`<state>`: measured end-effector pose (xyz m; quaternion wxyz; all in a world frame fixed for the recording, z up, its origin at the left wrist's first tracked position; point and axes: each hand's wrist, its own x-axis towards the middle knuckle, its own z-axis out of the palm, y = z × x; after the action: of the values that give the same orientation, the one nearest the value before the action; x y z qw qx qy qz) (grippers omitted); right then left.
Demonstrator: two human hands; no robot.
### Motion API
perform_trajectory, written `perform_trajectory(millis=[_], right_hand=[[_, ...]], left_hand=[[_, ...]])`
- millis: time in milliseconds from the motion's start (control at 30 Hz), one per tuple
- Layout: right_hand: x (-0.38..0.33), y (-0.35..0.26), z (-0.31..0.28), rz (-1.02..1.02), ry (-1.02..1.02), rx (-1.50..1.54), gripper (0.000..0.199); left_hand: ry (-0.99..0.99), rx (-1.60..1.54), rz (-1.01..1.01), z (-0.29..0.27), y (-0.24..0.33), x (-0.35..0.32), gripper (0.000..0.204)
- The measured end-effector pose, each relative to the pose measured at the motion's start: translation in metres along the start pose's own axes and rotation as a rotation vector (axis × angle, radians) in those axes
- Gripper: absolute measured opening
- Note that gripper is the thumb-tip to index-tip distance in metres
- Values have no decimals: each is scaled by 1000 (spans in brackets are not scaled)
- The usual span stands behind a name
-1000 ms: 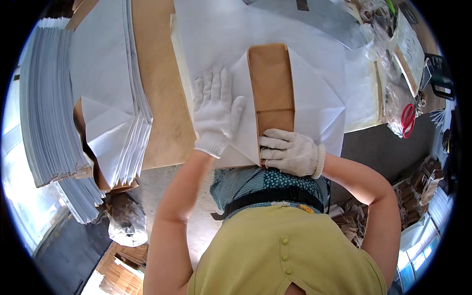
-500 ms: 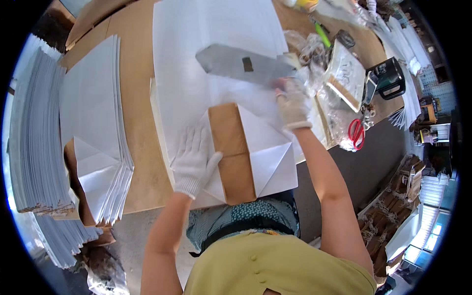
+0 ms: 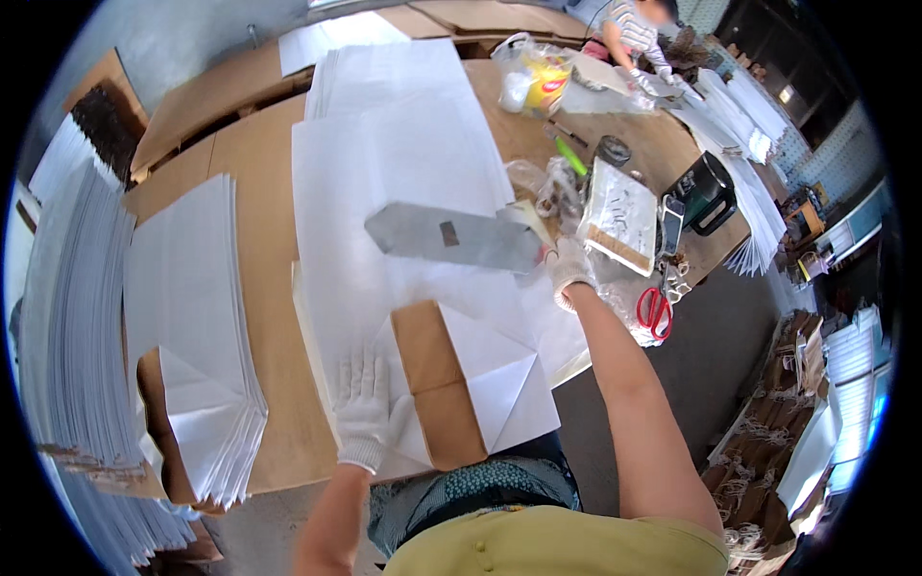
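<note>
A white paper bag (image 3: pixel 375 163) lies on the stack before me, its near end folded into white triangles around a brown paper strip (image 3: pixel 437 384). My left hand (image 3: pixel 365 408), in a white glove, rests flat on the paper left of that strip, fingers stretched out. In my gloved right hand (image 3: pixel 571 269) is the right end of a flat grey template (image 3: pixel 403 230) with angled ends and a small dark patch mid-length. The template lies across the white paper, beyond the folded end; whether it touches the paper I cannot tell.
Folded white bags (image 3: pixel 187 278) and a tall paper stack (image 3: pixel 72 317) stand left. Towards the right are red-handled scissors (image 3: pixel 655 315), a black mug (image 3: pixel 701 192), a phone (image 3: pixel 671 223) and a white block (image 3: pixel 619 216). A co-worker (image 3: pixel 639 34) is at the far right.
The view has tilted up, bringing the table's far side and a co-worker into sight. The grey template, still in my right hand, is slightly nearer the brown strip. My left hand stays flat.
</note>
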<state>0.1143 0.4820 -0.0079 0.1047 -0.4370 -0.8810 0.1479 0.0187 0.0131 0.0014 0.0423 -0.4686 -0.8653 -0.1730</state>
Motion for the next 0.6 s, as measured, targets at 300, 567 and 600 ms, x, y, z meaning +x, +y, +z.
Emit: perform_trajectory(millis=[300, 567, 600], right_hand=[[-41, -17, -13, -161, 41, -128, 39], [-34, -72, -23, -6, -17, -89, 88], [-28, -54, -10, 46, -22, -63, 90]], left_hand=[[-37, -1, -4, -3, 7, 1, 78], [-49, 6, -52, 2, 6, -2, 80], [-49, -27, -41, 1, 11, 1, 79]])
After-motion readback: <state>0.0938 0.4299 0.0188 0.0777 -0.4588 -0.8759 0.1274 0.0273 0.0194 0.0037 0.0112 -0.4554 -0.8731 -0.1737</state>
